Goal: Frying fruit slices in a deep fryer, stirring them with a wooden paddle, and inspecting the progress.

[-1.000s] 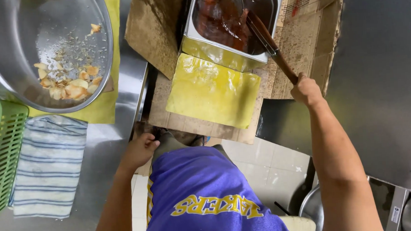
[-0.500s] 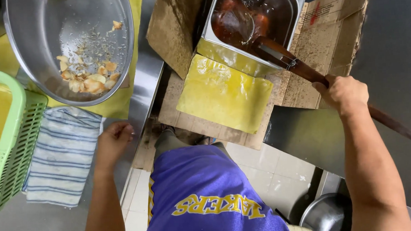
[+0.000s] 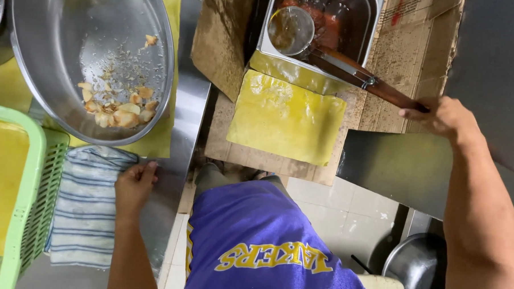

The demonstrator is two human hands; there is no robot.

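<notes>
Gripping the long ladle (image 3: pixel 322 48) handle, the right hand (image 3: pixel 441 116) holds its bowl over the sauce pan (image 3: pixel 372 9); the left hand (image 3: pixel 134 186) rests open-fingered on the striped towel (image 3: pixel 85 213).

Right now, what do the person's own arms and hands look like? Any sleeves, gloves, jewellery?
Both arms are bare up to the frame edge: no sleeves in view. The left hand and right hand wear no gloves, and no rings, watch or bands show. Below them, purple shorts with yellow lettering.
</notes>
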